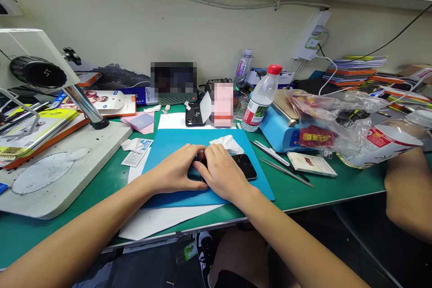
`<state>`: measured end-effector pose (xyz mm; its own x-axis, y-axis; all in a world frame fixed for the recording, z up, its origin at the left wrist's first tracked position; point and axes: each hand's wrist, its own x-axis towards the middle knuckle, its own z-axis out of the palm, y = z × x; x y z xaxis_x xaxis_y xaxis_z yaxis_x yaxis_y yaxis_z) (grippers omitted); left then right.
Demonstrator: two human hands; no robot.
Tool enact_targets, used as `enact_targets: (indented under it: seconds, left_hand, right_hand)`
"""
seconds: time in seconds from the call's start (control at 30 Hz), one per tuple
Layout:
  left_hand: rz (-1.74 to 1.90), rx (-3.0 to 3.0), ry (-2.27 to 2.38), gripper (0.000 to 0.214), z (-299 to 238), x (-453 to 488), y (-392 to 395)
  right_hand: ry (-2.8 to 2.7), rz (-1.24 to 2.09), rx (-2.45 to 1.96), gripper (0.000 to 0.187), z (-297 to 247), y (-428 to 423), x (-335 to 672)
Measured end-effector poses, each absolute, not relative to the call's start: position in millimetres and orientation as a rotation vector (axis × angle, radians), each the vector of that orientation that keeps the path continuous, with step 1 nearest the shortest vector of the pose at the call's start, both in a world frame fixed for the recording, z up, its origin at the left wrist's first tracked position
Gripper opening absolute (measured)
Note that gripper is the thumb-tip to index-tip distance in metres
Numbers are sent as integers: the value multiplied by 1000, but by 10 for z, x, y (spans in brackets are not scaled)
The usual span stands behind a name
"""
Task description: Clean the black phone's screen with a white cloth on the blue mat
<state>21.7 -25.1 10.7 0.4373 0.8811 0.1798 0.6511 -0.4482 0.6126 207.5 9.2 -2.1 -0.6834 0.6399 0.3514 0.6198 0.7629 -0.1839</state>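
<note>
A black smartphone lies flat on the blue work mat, its left part covered by my hands. My left hand curves round the phone's left end, thumb at the near side and fingers at the far side. Over the phone lies my right hand, fingers bent and closed against it, its thumb meeting the left hand. What the fingertips touch is partly hidden. Just beyond them on the mat is a crumpled white tissue. Tweezers and other slim tools rest right of the mat.
A microscope stand fills the left side. Behind the mat are an open black phone case and a pink upright box. A red-capped water bottle, a blue device and a white carton stand right. Another person's arm is far right.
</note>
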Motion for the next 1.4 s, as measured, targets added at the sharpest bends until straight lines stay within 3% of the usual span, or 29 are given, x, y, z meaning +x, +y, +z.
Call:
enact_targets:
  seconds: [0.17,0.43,1.03,1.4]
  left_hand:
    - [661,2213,1300,61,118,224,-253]
    - [671,2207,1329,82,35,192,-243]
    - [666,2303,1279,77,11,187,-238]
    - [673,2294,1289,77,15,184,-232]
  right_hand:
    - [-2548,79,-953,29,-21,82,2083]
    - [-2554,68,-899,29,-22,66,2099]
    - [-2579,32,-900,43,-21,54,2100]
    - [-2591,-1,-920,43,-18,48,2079]
